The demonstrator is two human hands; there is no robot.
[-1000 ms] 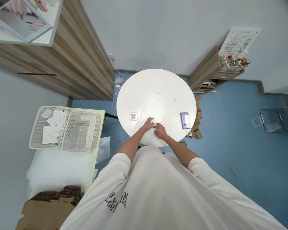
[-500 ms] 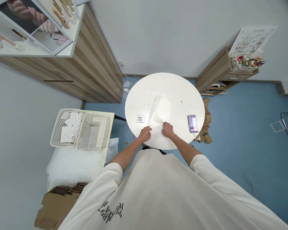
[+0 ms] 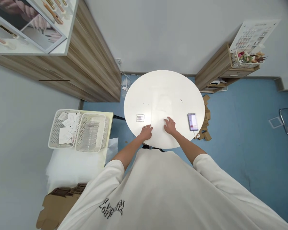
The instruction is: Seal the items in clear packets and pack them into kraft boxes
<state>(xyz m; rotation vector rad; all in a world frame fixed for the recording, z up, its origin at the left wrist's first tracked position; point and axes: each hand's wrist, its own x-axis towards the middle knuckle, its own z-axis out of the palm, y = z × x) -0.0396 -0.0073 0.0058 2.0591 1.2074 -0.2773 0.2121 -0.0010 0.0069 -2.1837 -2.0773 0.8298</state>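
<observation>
A thin, pale, see-through sheet [image 3: 159, 103] lies nearly flat on the round white table [image 3: 182, 86], its edges hard to make out against the white top. Low on the left, my left hand [image 3: 146, 132] rests with fingers stretched out by the sheet's near left part. My right hand [image 3: 170, 126] is open, fingers spread and palm down, over the sheet's near right part. Left of the sheet is a small clear case [image 3: 140, 118] with several round items inside. Whether either hand presses on the sheet is too small to tell.
A blurred-out phone-like device [image 3: 193, 122] with a cable lies at the table's right. On a side table stand two white baskets, one with paper slips [image 3: 67, 135], one with clear plastic pieces [image 3: 90, 135]. White foam sheets [image 3: 72, 167] and cardboard [image 3: 54, 206] lie nearer me.
My right hand has moved slightly forward and right, its fingers spreading from a closed grip on the sheet's edge. The sheet has flattened; my left hand has shifted slightly.
</observation>
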